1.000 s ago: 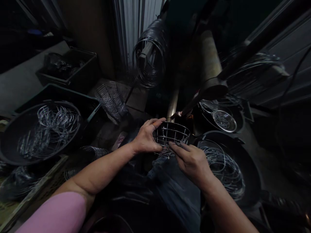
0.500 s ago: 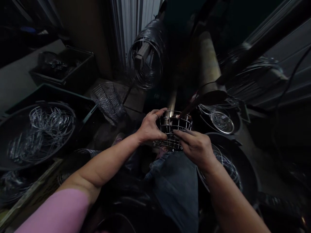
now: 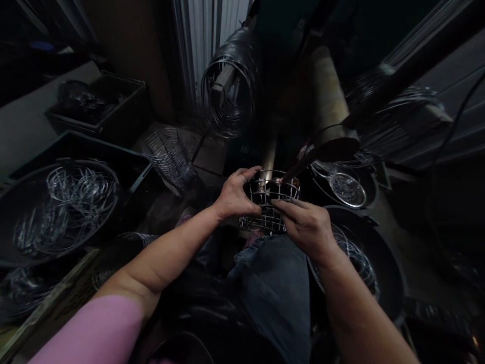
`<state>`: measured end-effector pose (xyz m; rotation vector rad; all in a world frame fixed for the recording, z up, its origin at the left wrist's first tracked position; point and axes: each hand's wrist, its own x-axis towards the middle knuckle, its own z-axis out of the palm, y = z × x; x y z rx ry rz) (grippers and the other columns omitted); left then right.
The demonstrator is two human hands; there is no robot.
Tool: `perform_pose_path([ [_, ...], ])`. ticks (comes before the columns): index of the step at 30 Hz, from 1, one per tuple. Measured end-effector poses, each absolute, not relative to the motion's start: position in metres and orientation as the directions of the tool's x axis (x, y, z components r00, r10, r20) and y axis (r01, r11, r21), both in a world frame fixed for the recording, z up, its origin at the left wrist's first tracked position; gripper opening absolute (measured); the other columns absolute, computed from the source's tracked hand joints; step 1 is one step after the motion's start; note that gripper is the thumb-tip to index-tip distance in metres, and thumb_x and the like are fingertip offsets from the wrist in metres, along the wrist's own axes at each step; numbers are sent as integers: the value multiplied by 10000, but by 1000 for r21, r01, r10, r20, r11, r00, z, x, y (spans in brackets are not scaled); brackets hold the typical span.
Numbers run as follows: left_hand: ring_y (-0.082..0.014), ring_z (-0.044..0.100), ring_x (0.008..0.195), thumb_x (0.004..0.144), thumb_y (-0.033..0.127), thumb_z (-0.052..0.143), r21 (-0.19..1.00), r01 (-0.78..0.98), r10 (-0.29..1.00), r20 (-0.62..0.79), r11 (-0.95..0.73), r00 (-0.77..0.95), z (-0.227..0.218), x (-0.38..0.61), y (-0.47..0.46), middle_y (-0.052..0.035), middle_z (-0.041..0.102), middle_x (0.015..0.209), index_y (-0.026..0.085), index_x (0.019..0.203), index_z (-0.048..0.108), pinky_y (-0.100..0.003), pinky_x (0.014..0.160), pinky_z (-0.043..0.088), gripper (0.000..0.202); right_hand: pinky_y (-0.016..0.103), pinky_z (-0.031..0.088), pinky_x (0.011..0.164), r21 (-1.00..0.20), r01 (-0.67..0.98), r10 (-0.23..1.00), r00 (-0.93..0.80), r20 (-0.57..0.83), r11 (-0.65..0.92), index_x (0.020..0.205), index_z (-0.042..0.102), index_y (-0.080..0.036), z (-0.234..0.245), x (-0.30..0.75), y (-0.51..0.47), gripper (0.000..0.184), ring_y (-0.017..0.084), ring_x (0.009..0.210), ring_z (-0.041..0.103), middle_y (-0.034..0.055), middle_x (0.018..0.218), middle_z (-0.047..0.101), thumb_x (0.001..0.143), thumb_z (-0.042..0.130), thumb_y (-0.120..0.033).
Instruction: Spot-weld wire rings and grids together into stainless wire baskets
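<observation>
Wire basket (image 3: 266,205), round, gridded: left hand (image 3: 235,197), fingers wide-curved, clasps its left; right hand (image 3: 307,223), fingers bunched, touches its right, grip unclear.

Left arm: one, entering from the lower left; upper part in a pink sleeve (image 3: 94,331), bare below it; left forearm (image 3: 170,250) slanting forward and inward, elbow slightly bent.
Left hand (image 3: 235,196): one, bare, curved in a C-shaped hold; fingers reaching forward, thumb pointing toward the right hand (image 3: 307,225); narrow dark band (image 3: 245,178) around one finger.
Right arm: one, right forearm (image 3: 364,298) bare, entering from the lower right and slanting forward and inward.
Right hand: one, back uppermost, fingers slightly bent and pointing leftward, fingertips darkened; thumb not clearly seen.
Hands: facing, apart, left thumb near right fingertips.
</observation>
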<state>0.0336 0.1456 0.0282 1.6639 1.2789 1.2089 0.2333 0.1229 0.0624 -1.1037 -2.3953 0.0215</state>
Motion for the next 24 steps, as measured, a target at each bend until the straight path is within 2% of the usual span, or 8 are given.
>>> perform_pose_path([
  [5,-296,563,1123,391,161,787,923,284,965,246,-261,86,25,34,139,-97,549,1239,180,1314,556,-422,1019,464,951,290,570,696,-227,696,707,-545,450,681,1030,749,-198,57,235,115,278,198,788,709,70,929,743,881,516,-170],
  [10,-266,584,1072,384,145,768,929,252,962,258,-272,89,25,34,142,-99,560,1209,135,1302,565,-390,993,484,941,300,569,733,-232,693,702,-533,472,682,1018,750,-184,59,234,114,275,212,839,714,80,947,743,887,508,-164],
  [15,-252,580,1080,389,145,787,928,289,972,223,-235,75,26,34,154,-83,562,1214,153,1311,559,-371,1009,467,950,295,557,724,-253,741,758,-489,432,623,1007,757,-211,62,231,128,252,209,819,713,75,922,744,900,530,-226],
  [20,-246,602,1001,369,166,834,932,273,971,237,-240,42,24,34,167,-83,581,1151,178,1300,564,-404,945,506,970,300,570,761,-369,688,774,-480,414,624,987,759,-242,65,225,142,233,201,851,710,47,963,743,898,543,-233],
  [24,-263,594,1045,357,126,828,938,262,974,222,-228,52,24,34,168,-99,570,1200,162,1313,559,-398,951,503,993,340,570,840,-497,657,801,-297,520,567,1056,741,-231,70,228,126,225,215,916,697,54,1000,734,904,578,-257],
])
